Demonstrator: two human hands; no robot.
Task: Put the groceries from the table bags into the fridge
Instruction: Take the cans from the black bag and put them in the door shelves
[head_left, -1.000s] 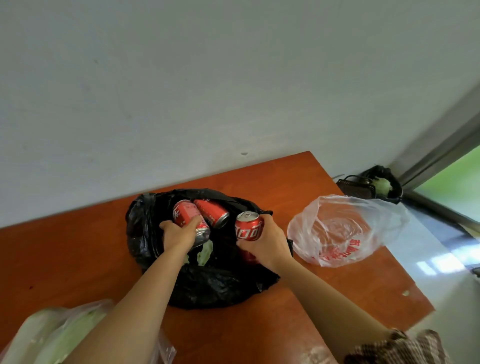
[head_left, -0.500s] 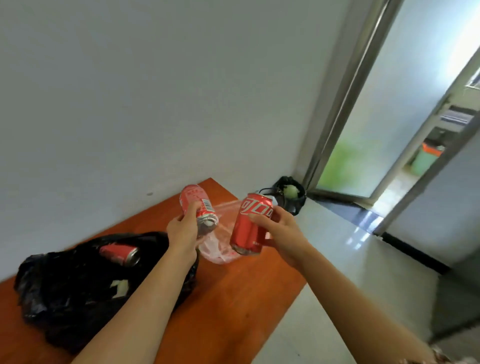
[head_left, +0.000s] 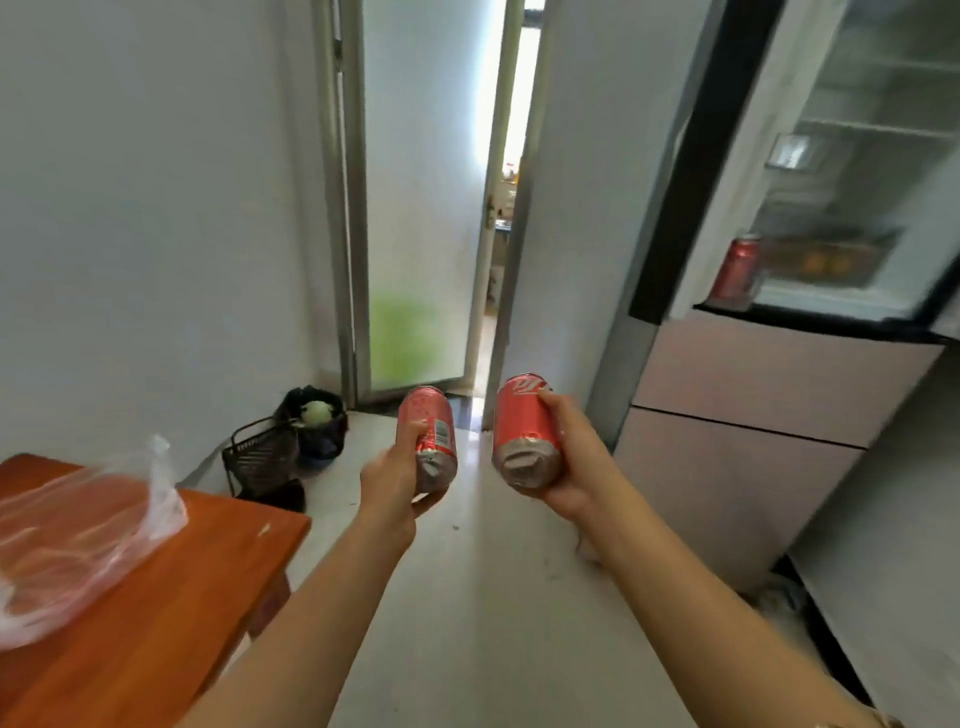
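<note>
My left hand (head_left: 390, 483) grips a red soda can (head_left: 429, 435) held out over the floor, its bottom end towards me. My right hand (head_left: 574, 467) grips a second red soda can (head_left: 525, 429) beside it, a little higher. The fridge (head_left: 769, 374) stands at the right with its upper compartment open; a third red can (head_left: 735, 271) stands at the front left of its lowest shelf, next to a blurred tray of orange items (head_left: 826, 260). The wooden table (head_left: 171, 587) is at the lower left with a clear plastic bag (head_left: 72, 535) on it.
A black wire basket (head_left: 262, 457) and a dark bag with a pale green item (head_left: 317, 415) sit on the floor by the wall. A frosted glass door (head_left: 415, 208) stands ajar straight ahead. Pale tiled floor lies between table and fridge.
Both hands lifted a can each out of the black bag. My view has swung right from the table towards the fridge, and the black bag has left the view.
</note>
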